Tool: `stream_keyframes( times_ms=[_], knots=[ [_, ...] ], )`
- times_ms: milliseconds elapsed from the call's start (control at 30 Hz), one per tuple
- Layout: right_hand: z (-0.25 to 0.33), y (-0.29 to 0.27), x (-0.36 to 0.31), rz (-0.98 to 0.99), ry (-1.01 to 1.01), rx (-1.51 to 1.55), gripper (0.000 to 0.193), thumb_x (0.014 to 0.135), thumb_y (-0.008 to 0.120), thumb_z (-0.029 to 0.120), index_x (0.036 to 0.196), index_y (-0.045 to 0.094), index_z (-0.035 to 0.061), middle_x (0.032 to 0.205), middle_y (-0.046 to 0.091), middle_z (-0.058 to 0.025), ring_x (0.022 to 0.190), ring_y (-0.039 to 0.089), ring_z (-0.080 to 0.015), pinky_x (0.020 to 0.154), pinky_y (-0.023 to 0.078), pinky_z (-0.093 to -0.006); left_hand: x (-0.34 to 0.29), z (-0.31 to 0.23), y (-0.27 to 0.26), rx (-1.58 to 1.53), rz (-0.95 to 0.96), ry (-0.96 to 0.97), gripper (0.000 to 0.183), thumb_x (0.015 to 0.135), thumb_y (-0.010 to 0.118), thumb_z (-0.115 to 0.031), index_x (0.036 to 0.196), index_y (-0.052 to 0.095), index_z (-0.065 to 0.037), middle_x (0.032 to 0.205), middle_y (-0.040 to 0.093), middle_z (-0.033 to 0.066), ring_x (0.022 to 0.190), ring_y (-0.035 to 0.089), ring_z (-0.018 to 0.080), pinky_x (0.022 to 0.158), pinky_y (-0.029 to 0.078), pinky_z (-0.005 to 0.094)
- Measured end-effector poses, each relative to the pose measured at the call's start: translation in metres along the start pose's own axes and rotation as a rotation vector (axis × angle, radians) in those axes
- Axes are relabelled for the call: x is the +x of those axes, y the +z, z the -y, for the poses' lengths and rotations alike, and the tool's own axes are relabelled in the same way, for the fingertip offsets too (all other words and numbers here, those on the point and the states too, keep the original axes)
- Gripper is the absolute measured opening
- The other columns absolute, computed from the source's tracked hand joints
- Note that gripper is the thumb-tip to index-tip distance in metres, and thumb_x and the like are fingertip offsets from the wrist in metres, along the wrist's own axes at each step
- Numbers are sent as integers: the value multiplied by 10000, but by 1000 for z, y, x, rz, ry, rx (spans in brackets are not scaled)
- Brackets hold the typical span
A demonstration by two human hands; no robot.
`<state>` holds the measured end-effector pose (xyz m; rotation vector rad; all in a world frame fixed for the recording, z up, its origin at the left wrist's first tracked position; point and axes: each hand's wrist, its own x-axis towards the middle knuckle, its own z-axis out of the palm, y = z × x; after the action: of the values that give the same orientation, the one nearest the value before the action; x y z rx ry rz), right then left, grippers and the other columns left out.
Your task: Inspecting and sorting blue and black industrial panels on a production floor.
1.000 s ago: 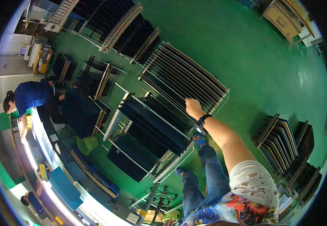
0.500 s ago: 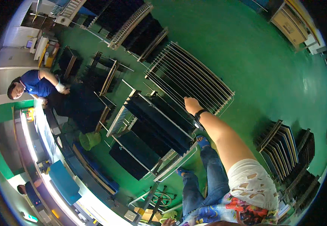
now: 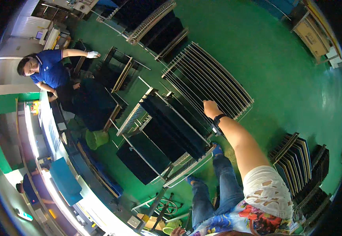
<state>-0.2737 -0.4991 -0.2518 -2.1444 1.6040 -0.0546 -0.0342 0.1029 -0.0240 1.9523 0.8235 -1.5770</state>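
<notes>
My right hand [image 3: 210, 109] reaches forward with its fingers curled, a black band round the wrist. In view it overlaps the near side of a rack of long parallel slats [image 3: 208, 76]; whether it grips the rack's frame or only hovers over it is not clear. Just left of it stands a metal rack [image 3: 186, 169] holding dark panels [image 3: 145, 155]. Only a small part of my left hand [image 3: 177, 232] shows at the lower edge, its fingers mostly cut off.
A co-worker in a blue shirt [image 3: 52, 70] stands at far left by a brightly lit bench [image 3: 100, 206] that bears a blue panel [image 3: 66, 181]. A green bin [image 3: 97, 139] stands near it. More panel racks [image 3: 293, 161] are at right. A cardboard box [image 3: 310, 35] sits far right.
The view has shifted slightly, so the racks and bench appear displaced. My right arm stays stretched over the slatted rack. The co-worker has straightened and stretched out a gloved hand to the right.
</notes>
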Motion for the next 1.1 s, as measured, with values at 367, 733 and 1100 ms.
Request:
stream_keyframes(
  times_ms=[367,733,1100],
  knots=[
    [-7,-2,-24,-11,-37,58,224,744,483,25,949,550,-35,758,607,-212,717,607,-349,638,496,-423,1,22,11,-71,-1,-33,256,924,407,-274,859,529,-58,716,540,67,581,458,202,528,407,296],
    [-20,-9,-43,-94,-34,92,157,791,506,78,873,535,-53,667,582,-221,640,580,-375,579,469,-454,-6,37,12,-111,-27,-80,267,929,395,-276,848,530,-60,697,534,62,561,446,198,514,399,291],
    [-24,0,-39,-141,-36,76,103,760,488,39,828,523,-30,635,575,-192,622,581,-361,563,468,-452,-1,20,5,-78,-32,-72,278,934,384,-278,837,530,-62,679,528,58,543,434,194,501,391,287]
  ],
)
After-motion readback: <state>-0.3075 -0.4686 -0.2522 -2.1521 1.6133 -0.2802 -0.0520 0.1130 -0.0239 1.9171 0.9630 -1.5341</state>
